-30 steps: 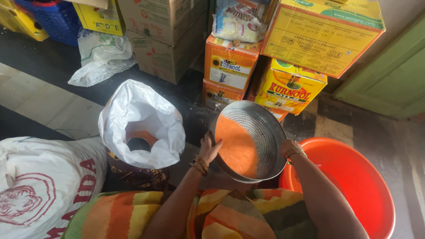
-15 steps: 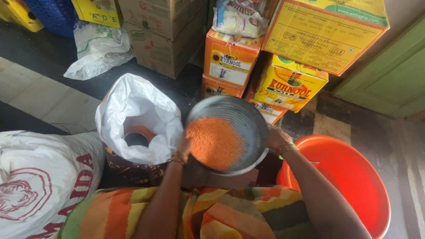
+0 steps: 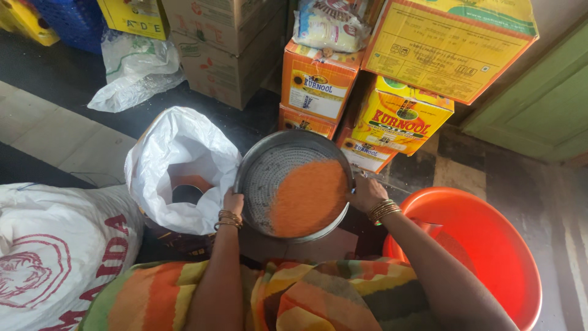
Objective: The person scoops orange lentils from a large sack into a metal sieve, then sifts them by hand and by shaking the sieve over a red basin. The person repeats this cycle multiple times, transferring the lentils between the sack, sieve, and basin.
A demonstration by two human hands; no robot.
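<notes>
At both rims of the round metal sieve (image 3: pixel 293 184), the left hand (image 3: pixel 233 202) & right hand (image 3: pixel 366 193) are each closed on its edge, holding it up over the lap.
Orange lentils (image 3: pixel 309 196) lie heaped twd the right side of the mesh. Just left sits an open white sack (image 3: pixel 177 162); to the right an orange tub (image 3: pixel 484 245) on the floor; stacked cardboard boxes (image 3: pixel 392 79) stand behind.

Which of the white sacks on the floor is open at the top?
The white sack just left of the round metal sieve, beside the left hand. Its mouth gapes open; the printed sack at lower left lies closed.
</notes>
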